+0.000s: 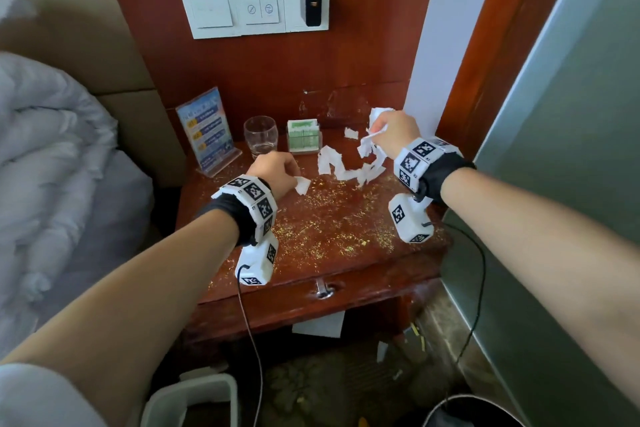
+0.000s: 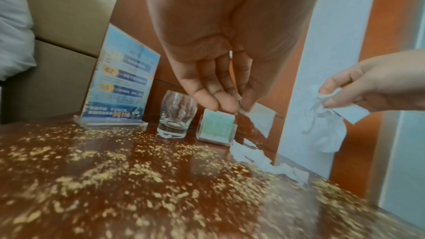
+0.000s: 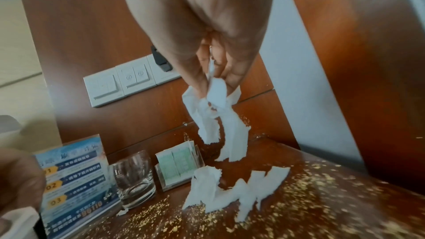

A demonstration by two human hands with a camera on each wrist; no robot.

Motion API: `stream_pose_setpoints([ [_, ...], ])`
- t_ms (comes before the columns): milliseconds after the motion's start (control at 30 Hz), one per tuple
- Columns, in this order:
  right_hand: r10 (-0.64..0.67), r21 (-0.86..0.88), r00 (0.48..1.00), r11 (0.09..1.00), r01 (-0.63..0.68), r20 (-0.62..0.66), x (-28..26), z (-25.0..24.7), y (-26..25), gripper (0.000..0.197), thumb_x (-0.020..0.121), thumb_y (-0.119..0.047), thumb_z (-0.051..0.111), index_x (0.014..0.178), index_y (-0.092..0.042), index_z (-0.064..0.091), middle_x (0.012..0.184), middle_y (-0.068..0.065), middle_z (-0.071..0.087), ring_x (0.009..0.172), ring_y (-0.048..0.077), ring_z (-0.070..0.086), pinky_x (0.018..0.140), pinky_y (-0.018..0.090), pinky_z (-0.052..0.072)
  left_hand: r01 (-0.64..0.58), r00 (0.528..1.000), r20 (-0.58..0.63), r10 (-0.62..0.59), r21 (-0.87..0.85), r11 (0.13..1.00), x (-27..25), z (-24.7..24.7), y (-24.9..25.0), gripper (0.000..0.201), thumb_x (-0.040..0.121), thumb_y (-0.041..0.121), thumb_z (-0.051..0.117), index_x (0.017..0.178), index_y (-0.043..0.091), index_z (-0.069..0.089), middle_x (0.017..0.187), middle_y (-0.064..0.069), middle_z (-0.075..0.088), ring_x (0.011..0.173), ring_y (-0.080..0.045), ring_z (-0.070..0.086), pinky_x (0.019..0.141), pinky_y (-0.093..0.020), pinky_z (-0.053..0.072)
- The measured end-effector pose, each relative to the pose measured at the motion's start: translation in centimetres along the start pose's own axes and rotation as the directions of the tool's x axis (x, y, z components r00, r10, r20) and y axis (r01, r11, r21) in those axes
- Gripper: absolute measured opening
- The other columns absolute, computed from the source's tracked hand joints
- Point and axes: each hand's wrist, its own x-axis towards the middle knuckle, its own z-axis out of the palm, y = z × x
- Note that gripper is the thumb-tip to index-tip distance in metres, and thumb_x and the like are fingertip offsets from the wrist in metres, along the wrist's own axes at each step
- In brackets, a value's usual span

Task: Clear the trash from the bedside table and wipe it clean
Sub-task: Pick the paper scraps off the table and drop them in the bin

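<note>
The wooden bedside table [image 1: 346,253] is strewn with yellow crumbs [image 1: 322,229] and torn white tissue pieces [image 1: 346,168]. My left hand [image 1: 277,172] hovers over the table's middle and pinches one small tissue scrap [image 1: 303,185], also seen as the scrap [image 2: 261,118] under its fingertips. My right hand [image 1: 394,133], raised near the back right corner, grips a bunch of tissue strips [image 3: 220,115] that dangle above the table. More tissue pieces [image 3: 232,190] lie on the wood below them.
At the back stand an acrylic sign [image 1: 207,132], a drinking glass [image 1: 260,136] and a small card holder [image 1: 304,138]. A white bin [image 1: 194,402] and a dark bin [image 1: 478,412] sit on the floor in front. The bed [image 1: 52,166] is left, a grey panel [image 1: 571,184] right.
</note>
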Motion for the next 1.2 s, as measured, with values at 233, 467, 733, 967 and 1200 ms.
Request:
stream_pose_setpoints([
  [233,0.017,0.039,0.999,0.999,-0.015,-0.043,-8.3,-4.8,4.5,0.019,0.091,-0.006,0.055,0.104,-0.009,0.069,0.123,0.011,0.060,0.113,0.029,0.055,0.082,0.021,0.038,-0.102,0.995,0.002,0.102,-0.028,0.994,-6.4,3.1,4.8,0.007,0.081,0.009,0.061,0.085,0.015,0.064,0.085,-0.001,0.063,0.081,-0.018,0.059,0.069,-0.027,0.047],
  [467,0.061,0.088,0.998,0.994,-0.060,-0.012,-19.0,-7.1,10.3,0.018,0.084,0.001,0.061,0.099,-0.002,0.071,0.115,0.014,0.064,0.105,0.027,0.058,0.076,0.020,0.037,-0.227,0.972,0.045,0.228,-0.031,0.973,-14.4,8.4,9.1,0.010,0.082,0.011,0.062,0.092,0.013,0.065,0.090,-0.003,0.062,0.083,-0.017,0.055,0.070,-0.026,0.043],
  [733,0.191,-0.090,0.952,0.981,-0.174,0.241,-29.9,-6.8,17.4,0.022,0.081,-0.006,0.067,0.104,-0.007,0.071,0.083,0.000,0.057,0.078,0.016,0.051,0.050,0.011,0.032,-0.305,0.922,0.245,0.299,-0.015,0.952,-21.6,14.9,11.8,0.007,0.081,0.015,0.065,0.088,0.017,0.066,0.087,0.000,0.064,0.084,-0.018,0.060,0.072,-0.028,0.050],
  [967,0.230,-0.165,0.853,0.971,-0.172,0.468,-36.7,-4.0,22.4,0.028,0.082,-0.007,0.068,0.110,-0.004,0.067,0.069,-0.006,0.051,0.058,0.008,0.045,0.036,0.004,0.029,-0.405,0.838,0.406,0.365,0.014,0.914,-25.9,20.3,13.4,0.010,0.082,0.009,0.061,0.088,0.012,0.068,0.086,0.000,0.065,0.079,-0.016,0.060,0.076,-0.025,0.049],
  [1200,0.258,-0.125,0.785,0.966,-0.227,0.564,-39.0,-2.2,25.3,0.023,0.083,-0.012,0.067,0.105,-0.004,0.067,0.075,-0.001,0.058,0.056,0.004,0.048,0.045,0.010,0.039,-0.480,0.755,0.540,0.373,0.067,0.875,-27.9,24.1,14.2,0.013,0.081,0.016,0.066,0.094,0.012,0.069,0.098,-0.004,0.069,0.093,-0.018,0.063,0.074,-0.021,0.044],
])
